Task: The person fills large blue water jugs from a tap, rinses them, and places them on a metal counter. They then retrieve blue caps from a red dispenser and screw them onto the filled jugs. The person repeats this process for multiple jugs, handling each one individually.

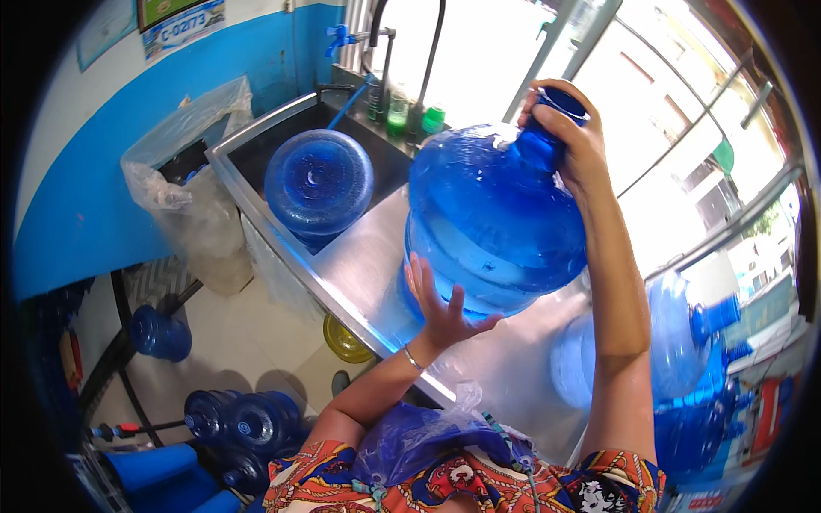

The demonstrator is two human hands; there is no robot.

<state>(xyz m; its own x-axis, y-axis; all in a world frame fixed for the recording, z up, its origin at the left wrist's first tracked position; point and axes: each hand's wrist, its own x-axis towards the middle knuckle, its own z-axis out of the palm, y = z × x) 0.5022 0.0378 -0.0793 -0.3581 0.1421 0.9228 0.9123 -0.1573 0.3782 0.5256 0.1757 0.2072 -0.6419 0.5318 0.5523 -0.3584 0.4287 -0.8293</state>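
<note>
A large blue plastic water jug (pixel 494 211) stands tilted over the steel counter, its neck towards the upper right. My right hand (pixel 577 131) is wrapped around the jug's neck, thumb near the open mouth. Against or just in front of the jug's lower side is my left hand (pixel 442 314), fingers spread; whether it touches the wall I cannot tell. A second blue jug (pixel 319 183) rests bottom-up in the steel sink (pixel 247 157) to the left.
Green-liquid bottles (pixel 397 115) and a blue-handled tap (pixel 340 40) are behind the sink. A clear plastic bag (pixel 218 218) hangs left of it. More jugs stand on the floor (pixel 263 420) and at right (pixel 680 333). The counter's metal edge (pixel 359 330) runs before me.
</note>
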